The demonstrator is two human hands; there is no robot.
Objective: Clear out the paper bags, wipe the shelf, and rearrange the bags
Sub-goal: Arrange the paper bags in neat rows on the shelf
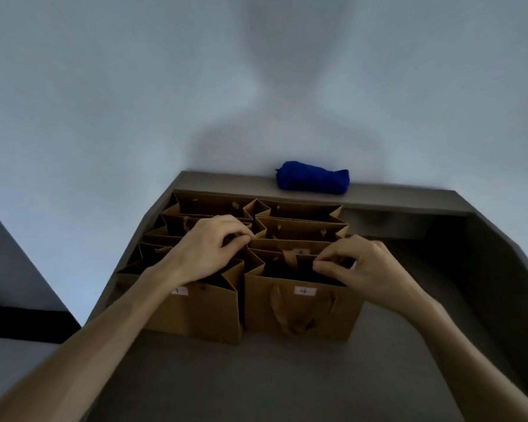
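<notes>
**Paper bags still packed on the shelf, both hands at their rims**

The paper bags [244,269] stand upright in 2 columns on the grey shelf [287,376], filling its left-hand part from near the back edge toward the middle; the front stretch and the right side lie bare. The front bag of the right column [302,312] carries a white label that reads like a 4, with its rope handle hanging down the front face. The front bag of the left column [201,312] also has a white label, half hidden by the forearm.

The right hand [360,269] has thumb and fingertips drawn together, pinching at the top rim of the front right bag or the one just behind it; which of the 2 is hard to say. The left hand [208,248] reaches into the left column, its fingers curled and pinched on what looks like a rim or handle there.

A rolled blue cloth [313,178] lies on the raised ledge [409,199] along the back edge, well apart from both hands.

By my reading this is the clearing-out step, barely begun. Next, a firm grip on 1 bag and a straight lift would free it without toppling its neighbours.
</notes>
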